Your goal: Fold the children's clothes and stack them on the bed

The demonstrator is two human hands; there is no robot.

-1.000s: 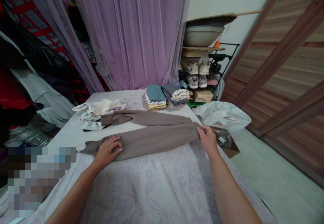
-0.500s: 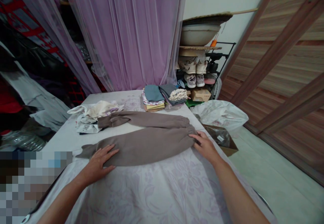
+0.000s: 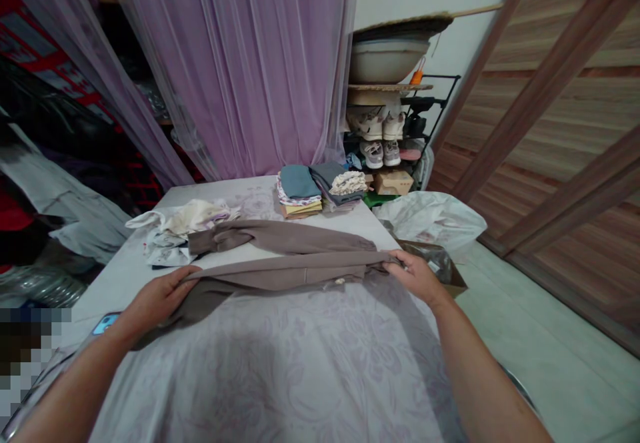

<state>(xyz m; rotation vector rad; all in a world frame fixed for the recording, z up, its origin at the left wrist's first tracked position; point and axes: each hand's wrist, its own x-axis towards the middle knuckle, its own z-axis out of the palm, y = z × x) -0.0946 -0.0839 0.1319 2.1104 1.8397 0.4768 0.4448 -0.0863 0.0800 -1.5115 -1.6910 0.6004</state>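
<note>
A taupe pair of trousers (image 3: 285, 271) lies across a table covered with a pale floral cloth (image 3: 300, 369). My left hand (image 3: 155, 299) grips the near leg by its cuff end at the left and holds it off the cloth. My right hand (image 3: 417, 276) pinches the waistband end at the right, also raised. The near leg is lifted and stretched between both hands, its edge turned up. The far leg (image 3: 280, 236) lies flat behind it.
A loose heap of pale garments (image 3: 185, 219) sits at the far left. Folded stacks (image 3: 300, 189) stand at the far edge. A phone (image 3: 104, 323) lies by my left forearm. A white plastic bag (image 3: 430, 219), a cardboard box and a shoe rack (image 3: 385, 143) are to the right.
Both hands went from lying flat on the near trouser leg to gripping its two ends. The leg has risen off the cloth and is pulled taut between them.
</note>
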